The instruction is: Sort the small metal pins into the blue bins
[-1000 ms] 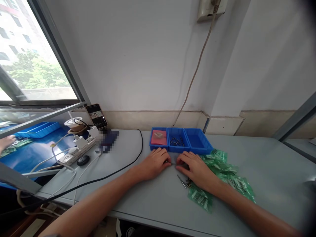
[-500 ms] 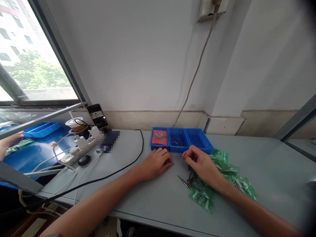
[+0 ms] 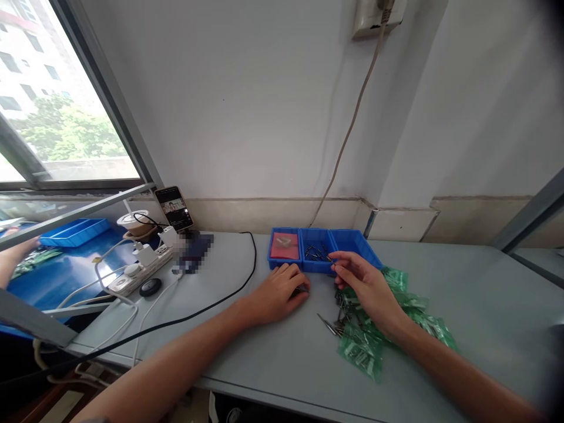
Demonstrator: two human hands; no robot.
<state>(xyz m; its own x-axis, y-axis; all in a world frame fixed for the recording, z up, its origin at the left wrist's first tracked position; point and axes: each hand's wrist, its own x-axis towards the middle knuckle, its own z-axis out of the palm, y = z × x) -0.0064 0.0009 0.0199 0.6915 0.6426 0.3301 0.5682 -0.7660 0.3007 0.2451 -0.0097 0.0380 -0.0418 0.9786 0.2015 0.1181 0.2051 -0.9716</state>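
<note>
The left hand (image 3: 278, 295) lies on the tabletop (image 3: 264, 352) just in front of the tray's left compartment, its fingers curled and its thumb closed on a small dark metal piece (image 3: 301, 289), mostly hidden by the hand. The right hand (image 3: 359, 279) is raised, thumb and fingertips drawn together at the front right corner of the tray's middle compartment; I cannot tell whether a pin is pinched between them.

Below the right hand, a heap of metal pins (image 3: 339, 320) lies on the tabletop, with one longer pin (image 3: 326, 324) pointing out to the left. Green bags (image 3: 361, 352) of metal parts spread from this heap, under the right forearm, towards the tabletop's right side.

The blue tray (image 3: 318, 267) stands near the tabletop's far edge. Its left compartment holds a red packet (image 3: 284, 249) with something small and clear on top; its middle one holds dark pins (image 3: 316, 252).

A black cable (image 3: 198, 311) curves from the far edge to the near left corner. Along the left edge lie a power strip (image 3: 118, 284) and a round black object (image 3: 150, 286); a phone (image 3: 174, 208) leans upright at the far left corner, beside a lidded cup (image 3: 134, 220).
</note>
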